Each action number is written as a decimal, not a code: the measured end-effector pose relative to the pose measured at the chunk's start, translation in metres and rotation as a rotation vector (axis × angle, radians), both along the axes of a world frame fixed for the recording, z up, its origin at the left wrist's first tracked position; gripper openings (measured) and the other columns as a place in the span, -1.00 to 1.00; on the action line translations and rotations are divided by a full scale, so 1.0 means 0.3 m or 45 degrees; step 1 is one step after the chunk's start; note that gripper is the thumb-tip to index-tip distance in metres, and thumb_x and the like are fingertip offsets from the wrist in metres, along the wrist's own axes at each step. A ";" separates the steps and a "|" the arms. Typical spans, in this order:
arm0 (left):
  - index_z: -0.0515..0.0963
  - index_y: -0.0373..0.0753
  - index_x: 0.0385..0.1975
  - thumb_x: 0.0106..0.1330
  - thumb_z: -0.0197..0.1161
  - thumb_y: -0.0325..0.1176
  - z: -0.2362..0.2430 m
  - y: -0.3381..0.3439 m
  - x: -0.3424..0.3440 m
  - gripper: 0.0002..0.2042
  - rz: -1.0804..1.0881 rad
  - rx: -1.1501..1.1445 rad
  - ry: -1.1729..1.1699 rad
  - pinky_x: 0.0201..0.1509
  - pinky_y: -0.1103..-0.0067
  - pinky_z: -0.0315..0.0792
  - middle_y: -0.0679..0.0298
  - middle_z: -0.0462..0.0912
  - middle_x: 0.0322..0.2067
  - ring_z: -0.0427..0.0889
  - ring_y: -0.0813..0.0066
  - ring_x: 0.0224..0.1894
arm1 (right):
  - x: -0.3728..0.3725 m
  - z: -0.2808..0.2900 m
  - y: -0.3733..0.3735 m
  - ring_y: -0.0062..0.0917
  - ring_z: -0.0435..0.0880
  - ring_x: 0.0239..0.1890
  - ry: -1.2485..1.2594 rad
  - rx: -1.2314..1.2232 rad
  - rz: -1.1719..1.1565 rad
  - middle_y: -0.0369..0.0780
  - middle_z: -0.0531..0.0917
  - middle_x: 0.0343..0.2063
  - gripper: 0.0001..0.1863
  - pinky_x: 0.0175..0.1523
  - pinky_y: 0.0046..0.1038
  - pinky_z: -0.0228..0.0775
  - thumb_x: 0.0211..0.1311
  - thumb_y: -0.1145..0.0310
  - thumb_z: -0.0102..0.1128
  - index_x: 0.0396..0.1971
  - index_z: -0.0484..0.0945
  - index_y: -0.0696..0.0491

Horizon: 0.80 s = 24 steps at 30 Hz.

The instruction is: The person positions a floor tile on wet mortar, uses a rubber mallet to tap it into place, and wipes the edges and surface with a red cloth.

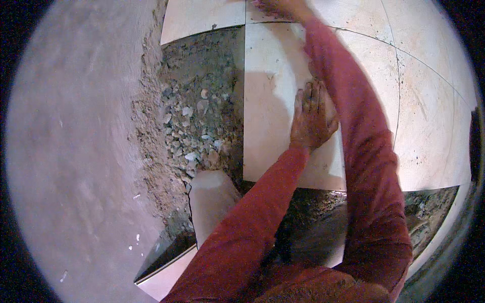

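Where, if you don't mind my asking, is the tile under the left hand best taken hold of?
Probably by the left edge of the tile, coming from the side with the gravel: that straight edge looks exposed, while the far edge meets another tile.

Building site, by the look of it; pale tiles laid edge to edge; beside them an uncovered bed of dark earth and loose stones; crumbly brown rim alongside; grey surface at left, wall or floor unclear.
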<state>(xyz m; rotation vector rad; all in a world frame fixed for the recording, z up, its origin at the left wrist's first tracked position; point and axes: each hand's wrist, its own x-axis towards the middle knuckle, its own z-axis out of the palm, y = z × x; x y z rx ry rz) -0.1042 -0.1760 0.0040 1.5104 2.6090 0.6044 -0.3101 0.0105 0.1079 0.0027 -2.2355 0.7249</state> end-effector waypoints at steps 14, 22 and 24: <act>0.17 -0.50 0.45 0.34 0.18 0.11 0.034 0.040 0.003 -0.13 -0.039 -0.033 0.015 0.63 0.04 -0.16 -0.19 0.10 0.50 0.04 -0.17 0.56 | 0.286 -0.188 0.185 -0.28 0.72 0.01 -0.838 0.392 -1.150 -0.17 0.69 -0.06 -0.59 -0.04 -0.12 0.58 0.16 0.10 0.40 0.01 0.67 -0.11; 0.17 -0.52 0.43 0.30 0.24 0.13 0.025 0.057 0.011 -0.09 -0.064 0.036 -0.030 0.62 0.01 -0.16 -0.22 0.16 0.46 0.09 -0.17 0.54 | 1.025 -0.328 0.788 0.17 0.65 0.07 -1.103 0.128 -1.423 -0.02 0.59 0.05 -0.20 0.03 0.18 0.56 0.14 -0.38 0.30 0.32 0.42 -0.30; 0.17 -0.53 0.43 0.30 0.24 0.15 0.032 0.086 0.032 -0.07 -0.106 -0.014 -0.035 0.63 0.03 -0.17 -0.21 0.15 0.47 0.09 -0.14 0.55 | 1.252 -0.337 1.002 0.17 0.69 -0.16 -1.118 0.570 -1.362 0.00 0.60 -0.03 -0.44 -0.16 0.09 0.58 0.27 -0.21 0.29 0.12 0.51 -0.18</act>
